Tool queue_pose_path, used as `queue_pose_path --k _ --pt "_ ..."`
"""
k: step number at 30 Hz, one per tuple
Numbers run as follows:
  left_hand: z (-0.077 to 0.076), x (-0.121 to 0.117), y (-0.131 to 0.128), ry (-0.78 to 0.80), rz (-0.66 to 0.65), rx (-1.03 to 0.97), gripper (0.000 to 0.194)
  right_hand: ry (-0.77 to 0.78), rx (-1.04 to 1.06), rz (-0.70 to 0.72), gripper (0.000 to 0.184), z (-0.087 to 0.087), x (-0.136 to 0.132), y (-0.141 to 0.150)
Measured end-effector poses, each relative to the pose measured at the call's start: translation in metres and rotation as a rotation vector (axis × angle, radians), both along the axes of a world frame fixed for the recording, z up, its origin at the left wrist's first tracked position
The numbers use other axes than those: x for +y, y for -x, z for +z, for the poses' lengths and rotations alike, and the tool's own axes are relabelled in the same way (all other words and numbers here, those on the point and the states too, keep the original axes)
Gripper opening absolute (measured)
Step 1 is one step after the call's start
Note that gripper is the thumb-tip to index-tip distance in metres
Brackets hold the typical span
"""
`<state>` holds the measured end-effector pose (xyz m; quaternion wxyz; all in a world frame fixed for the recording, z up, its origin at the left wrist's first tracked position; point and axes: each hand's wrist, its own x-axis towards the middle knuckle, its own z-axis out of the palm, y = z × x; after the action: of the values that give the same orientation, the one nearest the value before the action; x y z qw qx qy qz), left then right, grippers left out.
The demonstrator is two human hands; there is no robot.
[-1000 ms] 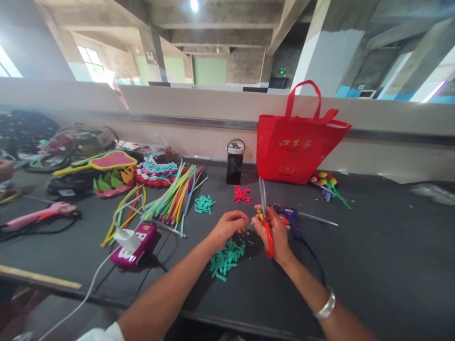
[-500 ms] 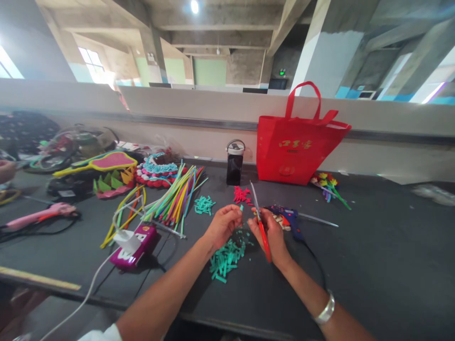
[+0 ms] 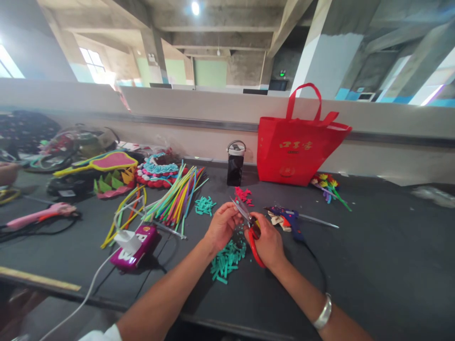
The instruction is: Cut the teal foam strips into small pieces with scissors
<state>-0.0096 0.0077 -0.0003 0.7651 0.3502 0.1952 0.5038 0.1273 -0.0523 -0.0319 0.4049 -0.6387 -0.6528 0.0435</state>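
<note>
My right hand [image 3: 267, 242] grips red-handled scissors [image 3: 249, 225], whose blades point up and left toward my left hand [image 3: 222, 223]. The left hand's fingers are pinched together right at the blades; what they hold is too small to see. Below both hands lies a heap of short teal cut pieces [image 3: 226, 259] on the dark table [image 3: 373, 255]. A smaller teal heap [image 3: 204, 205] and a red heap [image 3: 243, 194] lie farther back.
A bundle of coloured sticks [image 3: 176, 196], a magenta power strip [image 3: 137, 241] with a white plug, and a pink glue gun [image 3: 39, 213] lie left. A blue glue gun [image 3: 289, 219], a red bag [image 3: 298, 147] and a dark bottle [image 3: 235, 163] stand behind. Another person's hand [image 3: 7, 173] shows at far left.
The scissors have tilted from nearly upright to pointing left toward my left hand, and both hands have drawn closer together over the teal heap.
</note>
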Motion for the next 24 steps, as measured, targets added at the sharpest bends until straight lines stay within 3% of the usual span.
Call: queue_pose_path --k 11,24 --pt "-0.0042 -0.0008 -0.0024 0.03 -0.01 0.028 0.019 -0.015 -0.087 -0.019 0.04 -0.0003 -0.0012 -0.0003" --pt "-0.0047 -0.0018 -0.0033 0.032 -0.019 0.005 0.017 -0.015 -0.038 0.0 0.035 -0.0014 -0.0006 0.0013"
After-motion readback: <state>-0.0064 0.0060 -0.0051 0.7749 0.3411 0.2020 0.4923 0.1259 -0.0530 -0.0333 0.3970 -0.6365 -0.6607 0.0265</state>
